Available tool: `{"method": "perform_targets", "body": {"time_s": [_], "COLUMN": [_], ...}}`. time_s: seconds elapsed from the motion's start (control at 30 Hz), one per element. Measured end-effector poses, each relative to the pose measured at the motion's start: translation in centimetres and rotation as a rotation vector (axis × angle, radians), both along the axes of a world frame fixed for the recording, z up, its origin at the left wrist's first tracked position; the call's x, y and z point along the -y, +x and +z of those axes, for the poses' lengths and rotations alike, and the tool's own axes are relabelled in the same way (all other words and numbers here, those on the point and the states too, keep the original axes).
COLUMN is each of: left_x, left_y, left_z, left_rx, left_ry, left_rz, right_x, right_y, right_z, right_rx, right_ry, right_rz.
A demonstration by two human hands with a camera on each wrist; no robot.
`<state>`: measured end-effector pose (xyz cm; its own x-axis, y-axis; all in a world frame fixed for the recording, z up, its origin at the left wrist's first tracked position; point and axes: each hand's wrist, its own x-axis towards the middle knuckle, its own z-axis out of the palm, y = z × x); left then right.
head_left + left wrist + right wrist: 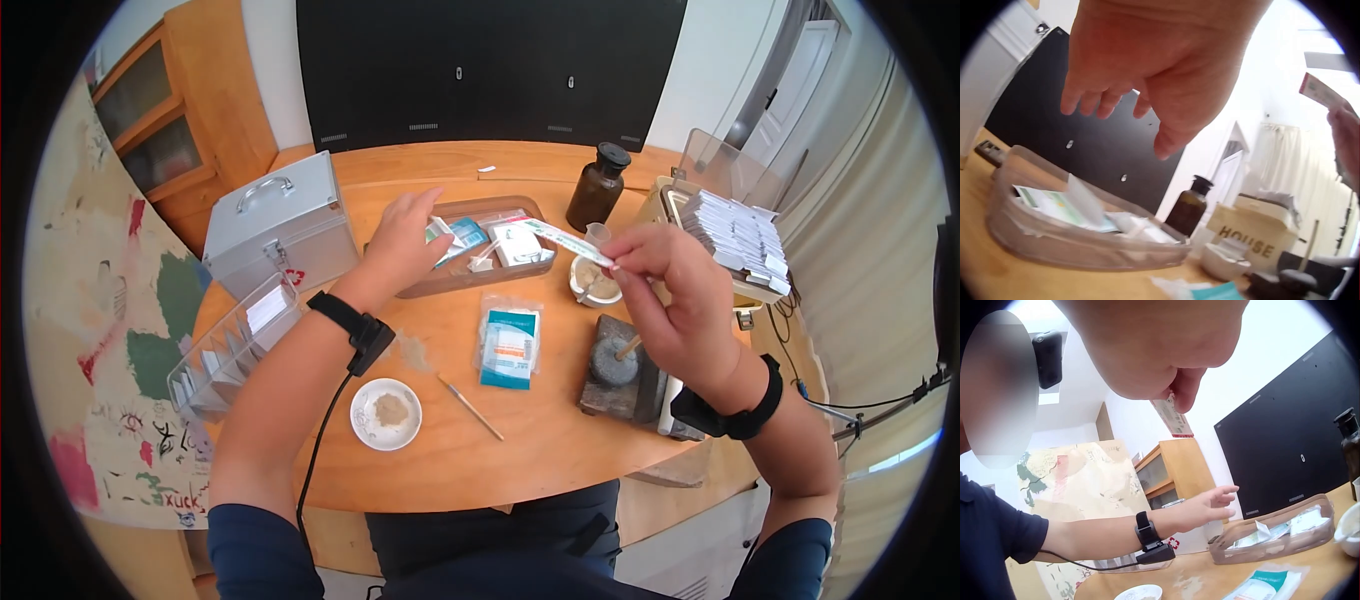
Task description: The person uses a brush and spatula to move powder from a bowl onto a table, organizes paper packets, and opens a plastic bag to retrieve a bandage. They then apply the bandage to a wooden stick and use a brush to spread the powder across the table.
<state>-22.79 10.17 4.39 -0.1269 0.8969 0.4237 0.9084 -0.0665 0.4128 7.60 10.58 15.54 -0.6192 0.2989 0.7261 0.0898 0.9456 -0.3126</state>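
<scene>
My right hand point(680, 300) pinches one end of a long, narrow white packet point(565, 240) with green print, held up over the right part of the table. In the right wrist view the packet point(1174, 417) hangs from between thumb and fingers. My left hand point(400, 245) is over the left end of a pinkish clear plastic tray point(430, 289), fingers stretched out and nothing in them. Inside the tray lie a blue and white packet point(466, 236), a white box point(514, 245) and swab-like sticks. A teal and white sachet point(510, 350) lies in front of the tray.
Near me are a white dish point(370, 437) with tan powder and a thin brush point(470, 407). To the right stand a stone grinder point(612, 362), a white mortar point(578, 297), a brown bottle point(597, 190) and a box of paper slips point(725, 235). A silver case point(285, 225) stands left.
</scene>
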Motion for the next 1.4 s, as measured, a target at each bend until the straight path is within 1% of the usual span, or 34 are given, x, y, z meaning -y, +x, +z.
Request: {"method": "perform_targets", "body": {"time_s": [0.03,0.1,0.17,0.2,0.27,0.3,0.37,0.53,0.6,0.63,0.7,0.73,0.8,0.83,0.87,0.93,1.0,1.03,1.1,1.13,1.2,1.27,1.3,1.33,1.37,1.4], "left_x": [0.5,2.4,5.0,6.2,8.5,9.3,10.6,12.4,12.9,13.2,13.5,13.5,13.5,13.4,13.2,12.7,12.2,12.0,11.4,11.1,10.6,10.2,10.0,9.8,9.6,9.4], "left_y": [0.8,3.4,5.8,6.8,8.3,8.6,8.7,7.3,6.6,6.4,6.1,5.9,5.5,5.4,5.3,5.0,4.7,4.6,4.4,4.3,4.2,4.1,4.1,4.1,4.0,4.0], "left_z": [0.9,3.8,5.1,5.4,5.6,5.5,5.5,4.1,4.0,4.0,3.9,3.8,3.6,3.5,3.4,3.3,2.9,2.5,2.0,1.8,1.4,1.2,1.1,1.1,1.1,1.1], "left_rx": [0.038,0.397,1.072,1.071,1.497,1.491,1.657,1.645,1.626,1.622,1.497,1.490,1.321,1.314,1.274,1.225,1.222,1.215,1.230,1.223,1.152,1.176,1.204,1.205,1.189,1.174], "left_ry": [0.035,-0.155,-0.218,-0.217,-0.108,-0.099,-0.081,-0.093,-0.102,-0.104,-0.090,-0.098,-0.079,-0.091,-0.085,-0.079,-0.101,-0.105,-0.067,-0.068,-0.062,-0.076,-0.082,-0.090,-0.145,-0.202], "left_rz": [-0.035,-0.171,-0.656,-0.657,-0.936,-0.934,-0.926,-0.836,-0.754,-0.746,-0.628,-0.622,-0.580,-0.573,-0.543,-0.509,-0.425,-0.416,-0.351,-0.347,-0.258,-0.251,-0.248,-0.244,-0.268,-0.292], "right_x": [0.6,1.8,3.0,3.6,4.9,5.4,6.5,7.6,7.8,7.9,8.0,8.0,7.8,7.7,7.4,6.5,5.8,5.6,5.3,5.2,4.5,3.7,3.3,3.0,2.7,2.2], "right_y": [0.0,0.2,-0.3,-0.5,-0.8,-1.2,-2.0,-3.7,-4.5,-4.8,-5.5,-5.9,-6.8,-7.4,-8.0,-9.2,-10.0,-10.3,-10.7,-10.8,-11.0,-11.2,-11.2,-11.2,-11.2,-11.0], "right_z": [0.1,0.5,0.4,0.3,-0.4,-0.8,-1.7,-4.5,-5.1,-5.7,-6.8,-7.0,-7.2,-7.3,-7.7,-9.4,-10.7,-11.1,-11.4,-11.5,-11.9,-12.5,-12.6,-12.1,-11.8,-11.8], "right_rx": [0.001,0.031,0.024,0.013,0.022,0.001,-0.028,-0.045,-0.026,-0.033,-0.129,-0.138,-0.106,-0.090,-0.100,-0.163,-0.210,-0.208,-0.214,-0.221,-0.234,-0.280,-0.282,-0.368,-0.456,-0.460], "right_ry": [0.073,0.212,0.247,0.281,0.288,0.269,0.229,0.189,0.064,0.060,-0.451,-0.457,-0.796,-0.759,-0.768,-0.918,-0.917,-0.919,-0.923,-0.952,-0.989,-1.045,-1.053,-1.179,-1.301,-1.309], "right_rz": [-0.011,-0.037,-0.030,-0.022,-0.018,-0.026,-0.026,0.014,0.022,0.026,0.148,0.149,0.096,0.053,0.056,0.064,0.111,0.081,0.055,0.041,0.027,0.121,0.120,0.230,0.342,0.339]}}
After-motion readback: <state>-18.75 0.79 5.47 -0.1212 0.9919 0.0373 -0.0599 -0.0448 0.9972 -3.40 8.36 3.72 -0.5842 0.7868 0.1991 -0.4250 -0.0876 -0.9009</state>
